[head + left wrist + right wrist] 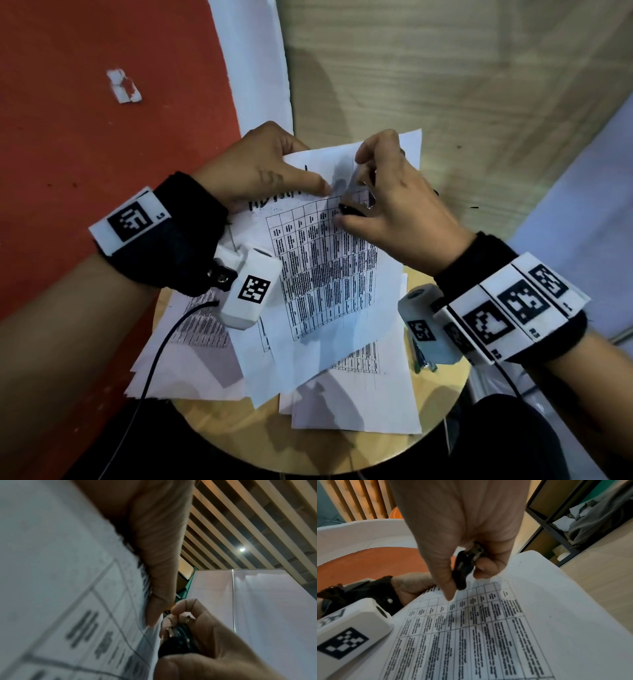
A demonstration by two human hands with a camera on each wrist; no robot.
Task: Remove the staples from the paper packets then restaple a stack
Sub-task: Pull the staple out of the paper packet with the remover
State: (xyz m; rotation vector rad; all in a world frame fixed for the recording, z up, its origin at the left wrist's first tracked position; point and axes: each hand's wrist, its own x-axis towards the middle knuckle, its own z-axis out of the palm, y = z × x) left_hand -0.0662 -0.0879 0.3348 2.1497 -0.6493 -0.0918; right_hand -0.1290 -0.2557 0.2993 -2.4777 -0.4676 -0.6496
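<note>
The left hand point(263, 168) pinches the top corner of a printed paper packet point(329, 270) above the round desk point(342, 448). The right hand's point(400, 212) grip closes on a black staple remover point(354, 205), mostly hidden; the staple itself cannot be made out.

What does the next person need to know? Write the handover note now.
Left hand: holds the top packet by its upper corner, thumb on the page.
Right hand: grips the staple remover, at that packet's top edge.
More papers lie loose on the round stool.
Done: cannot tell how many staples are out; no staple shows.
Left: finish the staples, then restaple one stack. No stapler in view.
</note>
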